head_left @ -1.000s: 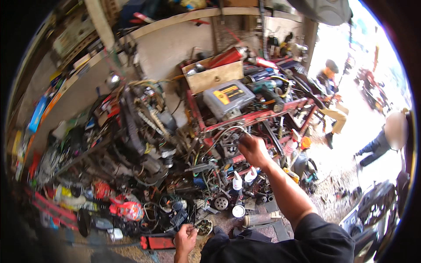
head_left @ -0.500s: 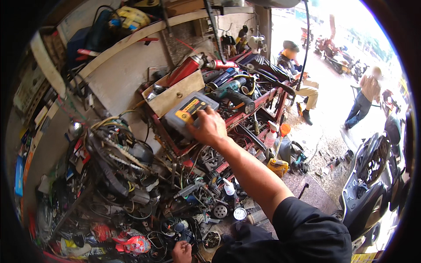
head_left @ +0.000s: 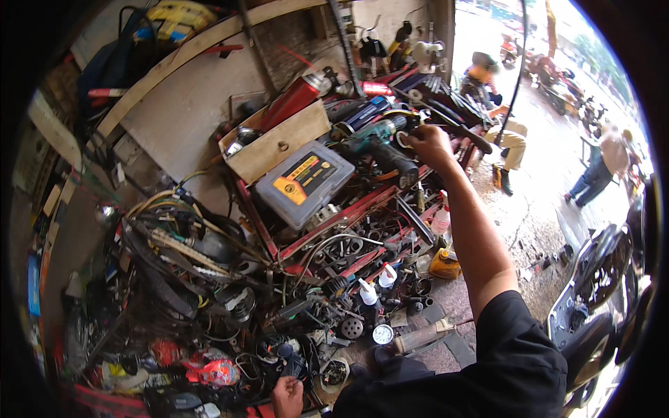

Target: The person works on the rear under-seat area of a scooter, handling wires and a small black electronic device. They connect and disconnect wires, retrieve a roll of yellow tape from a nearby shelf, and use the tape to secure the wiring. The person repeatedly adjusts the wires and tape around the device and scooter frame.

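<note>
My right hand (head_left: 430,146) reaches over the far right part of a cluttered red tool rack. Its fingers are bent together beside a pale ring-shaped thing (head_left: 404,141); whether they grip it is not clear. Just left of it lies a teal and black cordless drill (head_left: 390,157). The grey plastic case (head_left: 306,182) with a yellow and black label rests closed on the rack's near left part, untouched. Low in the picture my left hand (head_left: 287,397) has curled fingers, next to a small dark part (head_left: 293,362); what it holds is hidden.
A wooden box (head_left: 279,143) with a red spray can (head_left: 296,97) stands behind the case. White bottles (head_left: 368,292) and loose metal parts crowd below the rack. Hoses and cables (head_left: 181,244) pile up at left. A seated person (head_left: 481,90) and a scooter (head_left: 585,306) are at right.
My right hand has left the grey case and moved right and away, past the drill. The case now shows in full. My left hand stays low, almost unmoved; the view has shifted slightly.
</note>
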The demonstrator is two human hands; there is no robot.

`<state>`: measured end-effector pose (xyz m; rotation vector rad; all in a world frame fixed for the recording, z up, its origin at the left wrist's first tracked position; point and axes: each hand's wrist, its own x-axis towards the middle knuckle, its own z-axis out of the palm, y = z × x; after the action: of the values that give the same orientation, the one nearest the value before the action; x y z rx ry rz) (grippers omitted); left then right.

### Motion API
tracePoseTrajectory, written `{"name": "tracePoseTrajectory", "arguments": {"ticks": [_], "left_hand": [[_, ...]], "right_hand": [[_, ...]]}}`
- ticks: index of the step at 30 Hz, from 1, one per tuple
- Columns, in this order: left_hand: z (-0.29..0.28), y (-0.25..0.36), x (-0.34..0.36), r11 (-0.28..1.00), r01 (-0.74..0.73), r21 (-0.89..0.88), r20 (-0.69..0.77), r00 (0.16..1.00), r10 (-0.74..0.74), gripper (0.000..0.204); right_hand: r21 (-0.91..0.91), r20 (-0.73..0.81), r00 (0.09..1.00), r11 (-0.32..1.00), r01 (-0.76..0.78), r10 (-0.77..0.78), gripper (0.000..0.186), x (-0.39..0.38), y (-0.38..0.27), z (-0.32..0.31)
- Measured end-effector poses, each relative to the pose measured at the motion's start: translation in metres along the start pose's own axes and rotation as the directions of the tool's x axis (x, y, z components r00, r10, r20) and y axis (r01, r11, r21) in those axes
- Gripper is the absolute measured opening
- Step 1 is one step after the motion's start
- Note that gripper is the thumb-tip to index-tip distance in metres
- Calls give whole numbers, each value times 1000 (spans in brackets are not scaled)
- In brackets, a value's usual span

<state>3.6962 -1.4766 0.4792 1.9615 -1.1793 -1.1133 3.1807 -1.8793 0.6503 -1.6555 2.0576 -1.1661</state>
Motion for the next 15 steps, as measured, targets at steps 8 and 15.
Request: {"name": "tracePoseTrajectory", "arguments": {"ticks": [8, 15], "left_hand": [[6, 28, -22, 998, -21, -51, -130, 991, 14, 26], [7, -9, -32, 991, 65, -116, -127, 989, -80, 31]], "right_hand": [[-91, -25, 993, 990, 111, -114, 50, 24, 36, 5], [-296, 203, 908, 861, 414, -367, 24, 95, 89, 38]]}}
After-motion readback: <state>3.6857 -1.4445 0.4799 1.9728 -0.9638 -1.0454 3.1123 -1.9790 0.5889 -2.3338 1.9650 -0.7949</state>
